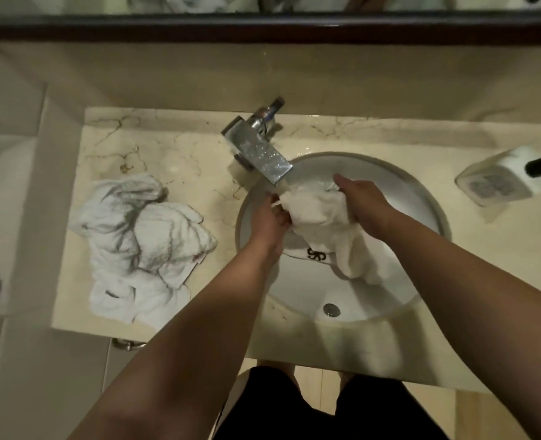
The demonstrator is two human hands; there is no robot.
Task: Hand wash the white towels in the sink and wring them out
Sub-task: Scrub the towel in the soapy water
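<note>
Left hand [270,217]: I see it pinching the towel [320,214], centre frame.
Right hand [362,198]: grips the towel; fingertips hidden.
Sink [434,214]: drain partly covered.

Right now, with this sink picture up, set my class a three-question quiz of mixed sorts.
1. True or false: both hands grip the towel over the sink.
2. Where is the towel pile? A) in the sink B) on the counter, left of the sink C) on the floor
3. Fill in: the towel is held just below the ____.

Key:
1. True: left hand, right hand.
2. B
3. tap
</note>
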